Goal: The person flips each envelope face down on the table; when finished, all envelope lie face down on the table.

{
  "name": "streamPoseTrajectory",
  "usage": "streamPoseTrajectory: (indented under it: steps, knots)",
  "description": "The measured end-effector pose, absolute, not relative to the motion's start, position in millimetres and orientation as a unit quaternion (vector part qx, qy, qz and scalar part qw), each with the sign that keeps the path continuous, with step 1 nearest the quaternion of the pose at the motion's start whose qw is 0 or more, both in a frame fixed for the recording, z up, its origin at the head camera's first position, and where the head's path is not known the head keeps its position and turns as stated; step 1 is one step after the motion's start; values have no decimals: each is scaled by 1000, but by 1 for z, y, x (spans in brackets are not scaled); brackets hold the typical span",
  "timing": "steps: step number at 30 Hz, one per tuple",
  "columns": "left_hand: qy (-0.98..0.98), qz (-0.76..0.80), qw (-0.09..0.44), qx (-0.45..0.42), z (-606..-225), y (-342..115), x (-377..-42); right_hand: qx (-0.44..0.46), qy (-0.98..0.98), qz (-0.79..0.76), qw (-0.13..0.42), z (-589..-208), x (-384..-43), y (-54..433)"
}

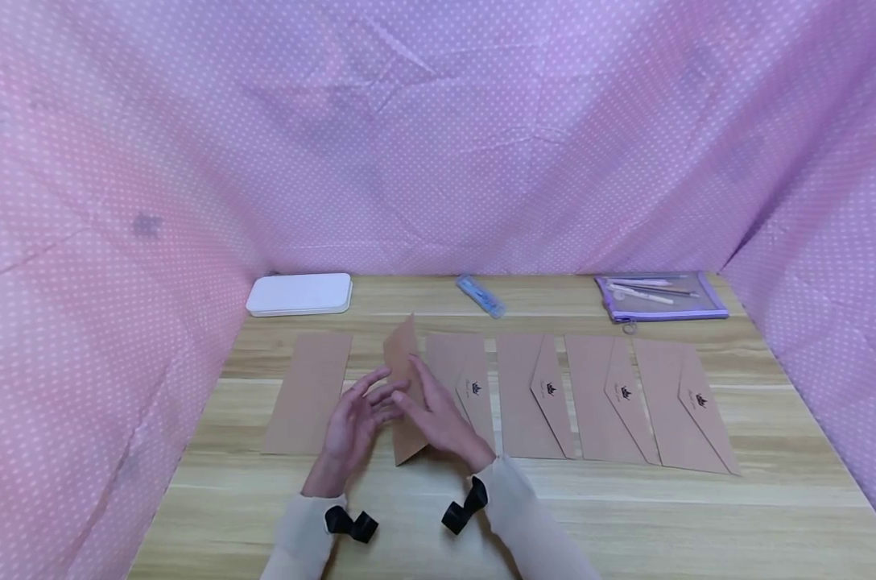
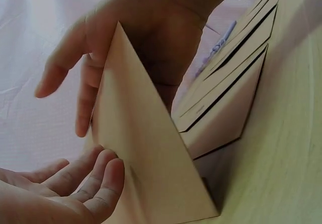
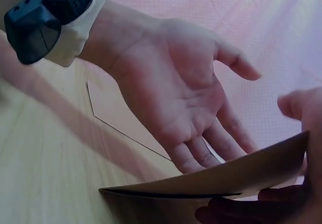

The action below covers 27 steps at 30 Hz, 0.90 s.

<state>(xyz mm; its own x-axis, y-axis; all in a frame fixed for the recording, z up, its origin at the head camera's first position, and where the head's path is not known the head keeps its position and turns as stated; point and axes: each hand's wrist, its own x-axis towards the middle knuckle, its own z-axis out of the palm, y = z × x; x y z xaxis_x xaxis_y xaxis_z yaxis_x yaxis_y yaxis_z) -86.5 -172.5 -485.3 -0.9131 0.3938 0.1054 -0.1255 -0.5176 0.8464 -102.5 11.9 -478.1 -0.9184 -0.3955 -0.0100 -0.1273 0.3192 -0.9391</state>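
A brown kraft envelope [image 1: 402,383] stands tilted on its long edge between my two hands. My left hand [image 1: 354,423] is palm up, and its relaxed fingertips touch one face of the envelope, as the left wrist view shows. On the other side is my right hand [image 1: 441,411], its fingers straight along the opposite face and its thumb held away from the paper. Part of the right hand is hidden behind the envelope in the left wrist view. Just left lies a plain-faced envelope [image 1: 307,395]; close to the right hand is one with a crown-printed flap [image 1: 474,379].
Further right, more crown-printed envelopes [image 1: 535,395] lie in a row. Along the table's back edge are a white case [image 1: 299,295], a small blue packet [image 1: 481,296] and a purple mesh pouch [image 1: 699,302] of pens. Pink dotted cloth [image 1: 438,161] surrounds the table.
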Motion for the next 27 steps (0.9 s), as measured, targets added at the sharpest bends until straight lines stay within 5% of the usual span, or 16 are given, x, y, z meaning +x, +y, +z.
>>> streamPoseTrajectory:
  steps: [12,22,27]
  knots:
    - [494,847,163,114,-490,-170,-87,-108,800,-582,100,-485,-104,14]
    - [577,816,32,-3,-490,-175,-82,-79,788,-606,78,-484,-109,20]
    - [637,762,10,-114,-491,-171,-76,-69,769,-631,77,-483,-111,21]
